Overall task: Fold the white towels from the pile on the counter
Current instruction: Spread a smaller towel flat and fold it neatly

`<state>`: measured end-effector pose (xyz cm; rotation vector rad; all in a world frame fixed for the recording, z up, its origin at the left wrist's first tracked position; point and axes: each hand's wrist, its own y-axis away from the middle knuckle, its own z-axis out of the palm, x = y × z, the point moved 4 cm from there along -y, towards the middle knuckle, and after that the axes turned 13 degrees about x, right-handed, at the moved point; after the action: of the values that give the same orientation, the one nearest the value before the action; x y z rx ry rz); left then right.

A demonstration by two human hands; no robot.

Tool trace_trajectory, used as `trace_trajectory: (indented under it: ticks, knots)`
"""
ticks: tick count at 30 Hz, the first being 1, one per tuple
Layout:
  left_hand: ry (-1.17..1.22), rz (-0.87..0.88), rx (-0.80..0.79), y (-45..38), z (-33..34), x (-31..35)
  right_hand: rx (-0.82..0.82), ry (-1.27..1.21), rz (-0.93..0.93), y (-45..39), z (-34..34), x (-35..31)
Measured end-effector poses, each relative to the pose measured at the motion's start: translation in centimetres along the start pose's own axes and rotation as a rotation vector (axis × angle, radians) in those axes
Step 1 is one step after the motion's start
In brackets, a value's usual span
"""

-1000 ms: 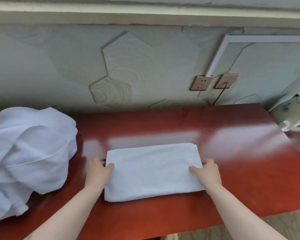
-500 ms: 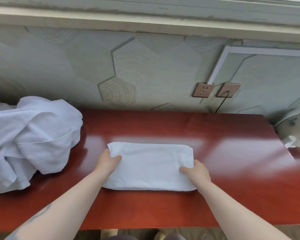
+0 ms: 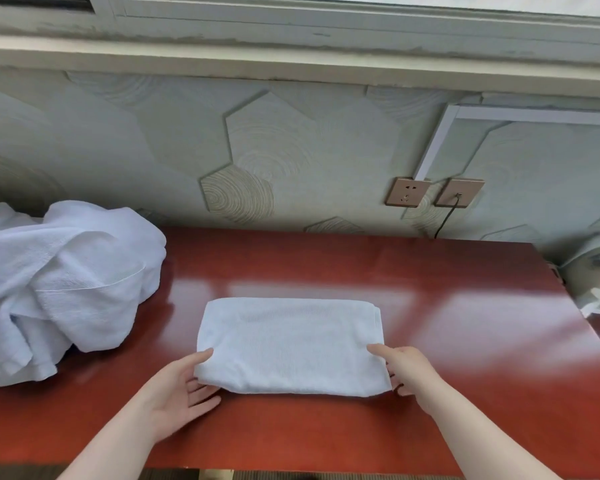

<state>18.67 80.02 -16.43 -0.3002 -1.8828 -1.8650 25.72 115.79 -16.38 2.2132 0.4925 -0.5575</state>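
A folded white towel (image 3: 291,344) lies flat in the middle of the red counter (image 3: 430,271). My left hand (image 3: 181,393) holds its near left corner, thumb on top and fingers reaching under the edge. At the near right corner is my right hand (image 3: 406,370), with its thumb on the towel and its fingers tucked beneath. A crumpled pile of white towels (image 3: 56,285) sits at the counter's left end, apart from both hands.
The counter backs onto a wall with two sockets (image 3: 433,192), and a black cord hangs from the right one. A white appliance (image 3: 596,289) stands just past the counter's right end. The counter's front edge runs close below my forearms.
Both hands have slid from the towel's sides to its near corners, fingers now going under the edge. The view has tilted up a little. The towel lies in the same spot.
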Motion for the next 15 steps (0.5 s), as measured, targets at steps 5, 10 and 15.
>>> trace_trajectory:
  ticks: [5, 10, 15]
  knots:
    - [0.391, 0.072, 0.02, 1.4, 2.9, -1.9, -0.168, -0.69, 0.133, 2.8, 1.6, 0.7]
    - [0.621, 0.105, 0.006, 2.1, 6.8, -4.0, -0.101, -1.232, 0.265, 5.8, 3.8, 0.5]
    - [0.735, 0.06, 0.091, 1.9, 8.4, -4.2, -0.122, -1.455, 0.465, 6.0, 4.6, -1.0]
